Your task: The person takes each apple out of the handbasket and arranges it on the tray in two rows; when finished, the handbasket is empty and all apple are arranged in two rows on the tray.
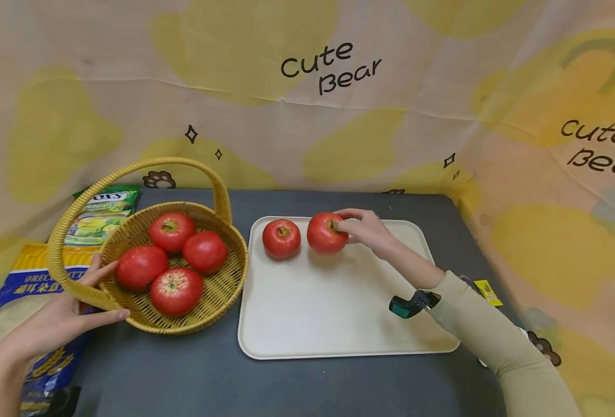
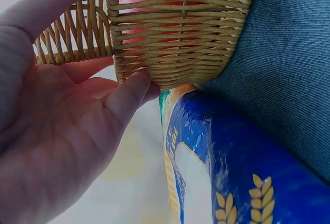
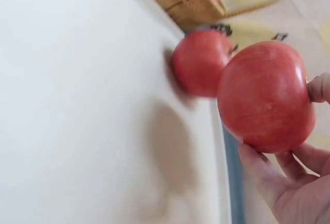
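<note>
My right hand (image 1: 368,233) holds a red apple (image 1: 322,236) between thumb and fingers, over the far part of a white tray (image 1: 339,313). In the right wrist view this apple (image 3: 265,100) is clear of the tray, its shadow cast below. Another apple (image 1: 281,238) sits on the tray just left of it. At the left, my left hand (image 1: 57,321) grips a yellow wicker basket (image 1: 242,272) by its side, where the handle meets the rim. Several red apples lie inside. The left wrist view shows fingers curled against the basket weave (image 2: 175,38).
Behind and left of the basket lie a green snack bag (image 1: 104,214) and a blue-and-yellow pasta bag (image 1: 52,370). A small yellow packet (image 1: 488,292) is near the right table edge. Patterned cloth (image 1: 307,133) hangs around the dark table (image 1: 208,376).
</note>
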### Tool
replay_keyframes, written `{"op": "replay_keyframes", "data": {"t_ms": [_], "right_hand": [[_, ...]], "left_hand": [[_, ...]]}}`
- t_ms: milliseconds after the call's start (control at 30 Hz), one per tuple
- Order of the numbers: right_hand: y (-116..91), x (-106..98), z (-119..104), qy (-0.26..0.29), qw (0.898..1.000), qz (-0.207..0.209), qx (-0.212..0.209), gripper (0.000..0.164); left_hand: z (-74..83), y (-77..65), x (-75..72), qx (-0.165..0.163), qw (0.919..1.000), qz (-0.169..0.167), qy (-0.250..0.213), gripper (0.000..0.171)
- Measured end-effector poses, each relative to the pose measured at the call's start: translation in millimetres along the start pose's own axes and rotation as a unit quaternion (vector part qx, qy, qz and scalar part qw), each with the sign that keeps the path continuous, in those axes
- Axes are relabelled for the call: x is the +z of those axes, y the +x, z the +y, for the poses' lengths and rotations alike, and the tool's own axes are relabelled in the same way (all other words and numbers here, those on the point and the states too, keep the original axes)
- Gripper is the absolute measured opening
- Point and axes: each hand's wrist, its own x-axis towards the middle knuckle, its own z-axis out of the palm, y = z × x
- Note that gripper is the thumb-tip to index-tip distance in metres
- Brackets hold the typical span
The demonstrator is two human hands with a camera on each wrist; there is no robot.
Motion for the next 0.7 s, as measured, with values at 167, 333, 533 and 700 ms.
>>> {"op": "replay_keyframes", "data": {"t_ms": [167, 333, 533, 700], "right_hand": [[3.4, -11.7, 20.5, -0.016, 0.999, 0.032, 0.033, 0.045], [8.0, -12.5, 35.8, -0.040, 0.996, 0.044, 0.060, 0.049], [12.3, -8.3, 43.9, -0.036, 0.995, 0.051, 0.072, 0.050], [14.1, -6.5, 47.4, -0.025, 0.996, 0.049, 0.063, 0.048]], "left_hand": [[0.6, -0.1, 0.3, -0.004, 1.0000, 0.000, 0.000, 0.098], [6.9, -2.5, 1.7, -0.002, 1.0000, 0.002, 0.007, 0.096], [5.5, -2.8, 1.6, 0.000, 1.0000, 0.001, 0.007, 0.095], [2.2, -1.1, 0.8, -0.004, 1.0000, 0.001, 0.000, 0.097]]}}
